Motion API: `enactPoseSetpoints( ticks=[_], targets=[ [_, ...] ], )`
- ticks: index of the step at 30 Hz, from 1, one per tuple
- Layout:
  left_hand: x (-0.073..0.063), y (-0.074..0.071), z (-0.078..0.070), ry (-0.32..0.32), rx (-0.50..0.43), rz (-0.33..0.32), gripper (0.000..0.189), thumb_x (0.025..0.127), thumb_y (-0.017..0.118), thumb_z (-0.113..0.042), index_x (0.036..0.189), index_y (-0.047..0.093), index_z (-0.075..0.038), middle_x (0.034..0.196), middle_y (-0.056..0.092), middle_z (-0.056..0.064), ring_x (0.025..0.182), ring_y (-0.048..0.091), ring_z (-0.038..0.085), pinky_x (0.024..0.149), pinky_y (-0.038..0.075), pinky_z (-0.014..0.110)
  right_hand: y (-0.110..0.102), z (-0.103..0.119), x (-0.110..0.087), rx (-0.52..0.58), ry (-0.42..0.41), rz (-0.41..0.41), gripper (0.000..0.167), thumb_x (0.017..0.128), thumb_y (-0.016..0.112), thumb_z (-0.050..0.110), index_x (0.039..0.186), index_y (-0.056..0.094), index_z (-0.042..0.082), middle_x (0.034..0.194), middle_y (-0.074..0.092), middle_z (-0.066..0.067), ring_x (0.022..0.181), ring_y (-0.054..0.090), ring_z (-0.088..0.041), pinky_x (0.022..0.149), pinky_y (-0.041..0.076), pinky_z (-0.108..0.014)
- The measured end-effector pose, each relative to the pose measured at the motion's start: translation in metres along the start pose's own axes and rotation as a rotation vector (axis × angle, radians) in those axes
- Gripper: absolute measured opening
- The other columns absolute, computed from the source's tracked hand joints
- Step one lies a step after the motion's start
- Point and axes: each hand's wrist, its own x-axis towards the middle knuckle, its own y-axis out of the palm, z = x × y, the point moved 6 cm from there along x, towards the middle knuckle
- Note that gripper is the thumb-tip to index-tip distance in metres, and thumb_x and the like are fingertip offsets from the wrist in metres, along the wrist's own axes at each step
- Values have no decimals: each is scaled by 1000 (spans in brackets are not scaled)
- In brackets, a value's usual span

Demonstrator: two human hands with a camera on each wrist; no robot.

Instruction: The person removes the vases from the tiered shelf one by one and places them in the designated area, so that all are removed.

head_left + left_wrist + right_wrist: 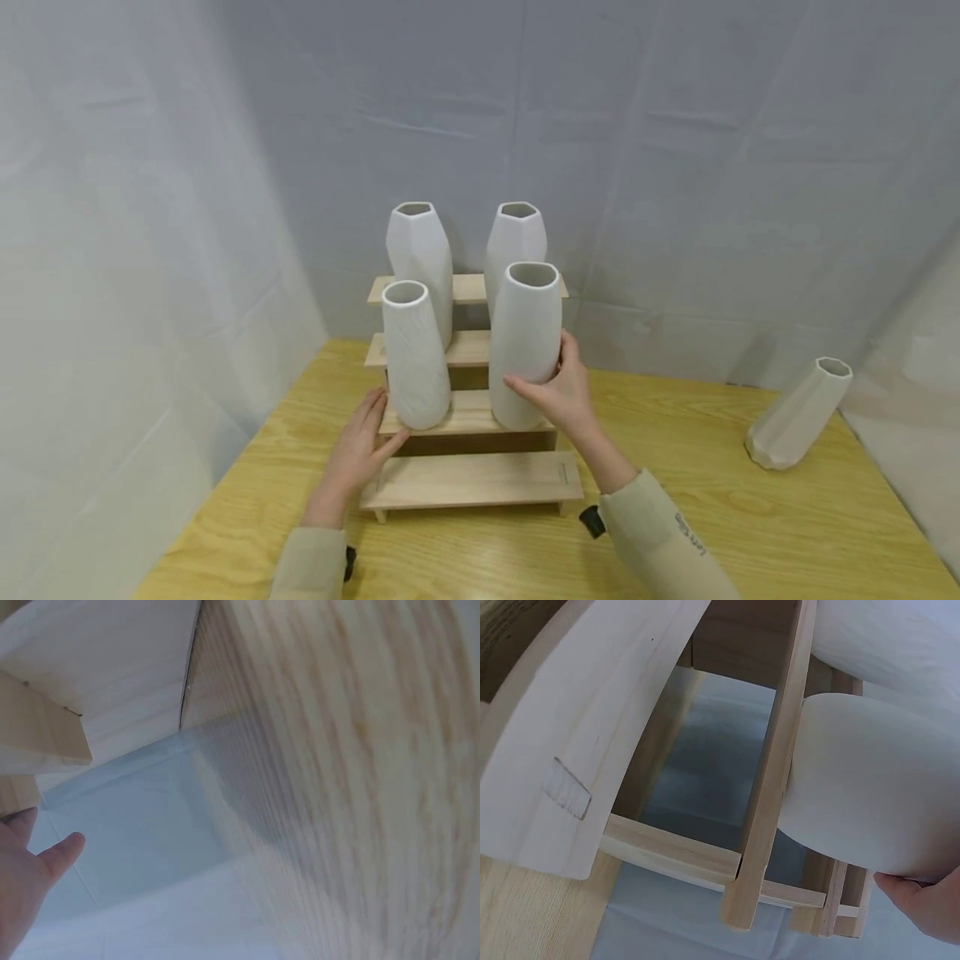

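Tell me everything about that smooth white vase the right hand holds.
The smooth white ceramic-looking vase is tall, with an open, rounded mouth. It is nearly upright at the right of the second tier up of the pale wooden stepped stand; whether it rests there is unclear. The bare right hand grips its lower part.

Around the middle of the head view, the smooth vase (527,342) toward half past 4 is plain white, and the embossed vase (417,358) at 8 o'clock is white too, with a faint tone-on-tone relief pattern. The back vases at 10 (420,250) and 1 o'clock (517,242) are unpatterned white; the lone vase (797,417) between 3 and 4 is creamier off-white. At 6 o'clock the stepped stand (472,482) is pale blond wood, lightly grained, over a yellow-tan table (465,558) with wavy grain. The backdrop (517,100) at 12 o'clock is grey. The sleeve (663,533) near 5 is beige with dark lettering.
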Motion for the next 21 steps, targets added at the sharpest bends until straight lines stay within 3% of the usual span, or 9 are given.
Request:
enactPoseSetpoints(
  ticks=[13,21],
  targets=[
    [1,2,3,1,-9,-2,74,86,56,-39,133,28,11,139,24,23,127,21,36,100,23,50,-5,1,-7,5,-27,-57,89,57,83,9,128,31,0,119,47,-21,105,49,-32,87,42,-45],
    [2,3,1,10,-2,-8,73,86,55,-39,133,29,10,138,27,23,126,22,36,100,24,50,-22,1,-9,6,-20,-109,86,57,82,3,127,31,-4,118,46,-22,105,47,-32,88,41,-45]
  ],
)
